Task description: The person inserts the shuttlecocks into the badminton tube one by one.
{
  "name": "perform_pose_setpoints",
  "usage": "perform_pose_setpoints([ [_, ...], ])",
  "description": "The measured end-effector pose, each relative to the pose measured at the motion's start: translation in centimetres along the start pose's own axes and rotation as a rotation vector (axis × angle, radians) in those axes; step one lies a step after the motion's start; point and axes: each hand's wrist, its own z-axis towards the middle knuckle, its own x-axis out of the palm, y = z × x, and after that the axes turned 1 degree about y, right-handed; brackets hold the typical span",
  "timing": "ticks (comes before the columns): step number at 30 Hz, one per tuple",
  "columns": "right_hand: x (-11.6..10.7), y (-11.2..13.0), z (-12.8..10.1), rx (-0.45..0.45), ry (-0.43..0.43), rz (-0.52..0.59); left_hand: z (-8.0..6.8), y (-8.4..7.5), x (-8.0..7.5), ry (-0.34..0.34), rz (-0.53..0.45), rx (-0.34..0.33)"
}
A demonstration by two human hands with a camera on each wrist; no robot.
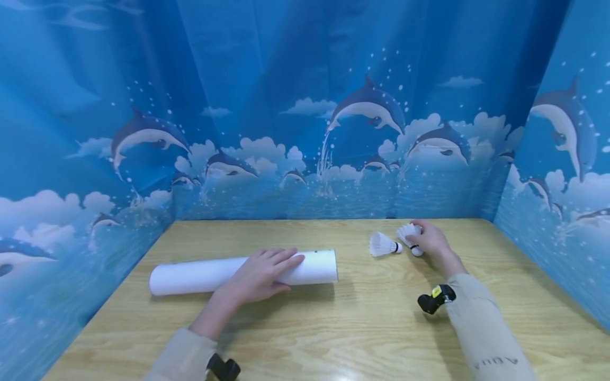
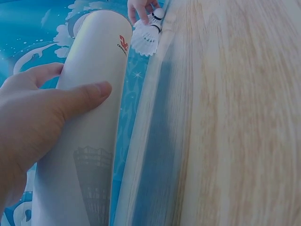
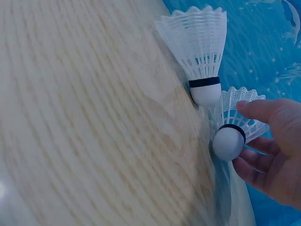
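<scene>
A white shuttlecock tube (image 1: 209, 275) lies on its side on the table, with a small red logo and a grey shuttlecock print showing in the left wrist view. Over its right half, my left hand (image 1: 261, 275) holds it, thumb (image 2: 91, 95) on the near side and fingers across the top. Toward the back right, my right hand (image 1: 432, 241) grips a white shuttlecock (image 3: 229, 141), thumb on its skirt and fingers curled beneath. Just left of that one lies a second white shuttlecock (image 1: 384, 244), with a black band and its cork pointing right.
The light wood table (image 1: 305, 328) meets a blue dolphin-printed curtain (image 1: 286, 132) along its back, left and right sides. Black wrist cameras (image 1: 436, 299) are strapped over both beige sleeves (image 1: 491, 328).
</scene>
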Motion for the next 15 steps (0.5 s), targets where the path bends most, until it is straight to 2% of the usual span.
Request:
perform_pose_setpoints([
  [3,-0.1,-0.4,-0.2,0.034,-0.028,0.047,0.1,0.0,0.0,-0.001,-0.004,0.0],
  [7,-0.4,-0.5,-0.6,0.031,-0.063,0.108,0.2,0.0,0.0,-0.003,-0.01,0.001],
  [15,-1.4,0.2,-2.0,-0.087,-0.141,0.116,0.2,-0.1,0.1,-0.005,-0.005,0.005],
])
